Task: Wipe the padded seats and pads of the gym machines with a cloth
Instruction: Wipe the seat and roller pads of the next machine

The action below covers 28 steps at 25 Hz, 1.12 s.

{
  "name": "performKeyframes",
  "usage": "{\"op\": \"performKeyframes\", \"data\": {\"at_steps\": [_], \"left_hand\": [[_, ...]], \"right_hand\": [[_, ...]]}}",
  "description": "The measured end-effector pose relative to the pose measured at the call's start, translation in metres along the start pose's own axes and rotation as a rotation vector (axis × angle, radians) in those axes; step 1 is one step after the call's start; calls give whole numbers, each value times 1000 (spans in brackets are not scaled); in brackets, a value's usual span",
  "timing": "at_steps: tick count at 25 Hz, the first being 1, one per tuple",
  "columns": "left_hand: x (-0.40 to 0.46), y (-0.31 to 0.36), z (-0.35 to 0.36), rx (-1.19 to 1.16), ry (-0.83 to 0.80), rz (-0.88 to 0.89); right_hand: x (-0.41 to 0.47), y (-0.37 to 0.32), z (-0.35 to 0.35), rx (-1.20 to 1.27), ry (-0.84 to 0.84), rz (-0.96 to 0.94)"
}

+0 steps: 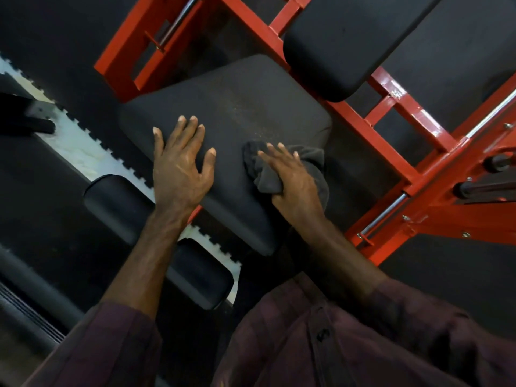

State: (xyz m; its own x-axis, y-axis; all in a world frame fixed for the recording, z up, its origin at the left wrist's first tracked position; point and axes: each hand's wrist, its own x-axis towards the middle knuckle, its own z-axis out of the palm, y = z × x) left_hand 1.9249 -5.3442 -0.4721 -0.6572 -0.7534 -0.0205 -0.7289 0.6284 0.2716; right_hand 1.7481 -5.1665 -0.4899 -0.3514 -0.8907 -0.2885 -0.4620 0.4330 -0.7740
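The left hand [181, 166] lies flat on the black padded seat [237, 113] of the red-framed machine [391, 141], its fingers [192, 127] straight and spread, thumb out to the side. The right hand [293, 180] presses a bunched dark grey cloth [312, 160] onto the seat's right edge, fingers fairly straight on top, the thumb tucked against a fold. A second black pad [349, 46] sits just beyond the seat. No container or readable writing shows anywhere.
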Motion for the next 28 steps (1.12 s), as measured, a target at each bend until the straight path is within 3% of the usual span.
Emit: {"op": "performKeyframes", "data": {"at_steps": [2,5,6,9,14,17,19,21,24,28], "left_hand": [[1,-6,-5,-58,-3,4],[8,-17,-6,-83,7,54],[10,-20,-5,-74,17,66],[25,-37,-12,-67,21,65],[38,-68,-21,-34,3,66],[40,-74,-20,-26,7,59],[40,-76,-22,-62,34,20],[42,-80,-25,-105,57,2],[43,-87,-23,-101,49,31],[45,-100,-27,-198,65,-37]], "right_hand": [[-27,-18,8,2,-32,-72],[-17,-35,21,-46,-144,-339],[8,-32,22,-55,-131,-335],[29,-32,15,-38,-75,-91],[4,-55,28,-67,-175,-403],[43,-62,37,-78,-91,-247],[23,-66,38,-48,-50,-184],[-1,-79,41,-61,-127,-304],[46,-88,47,-115,-155,-478],[53,-86,46,-19,-37,-212]]}}
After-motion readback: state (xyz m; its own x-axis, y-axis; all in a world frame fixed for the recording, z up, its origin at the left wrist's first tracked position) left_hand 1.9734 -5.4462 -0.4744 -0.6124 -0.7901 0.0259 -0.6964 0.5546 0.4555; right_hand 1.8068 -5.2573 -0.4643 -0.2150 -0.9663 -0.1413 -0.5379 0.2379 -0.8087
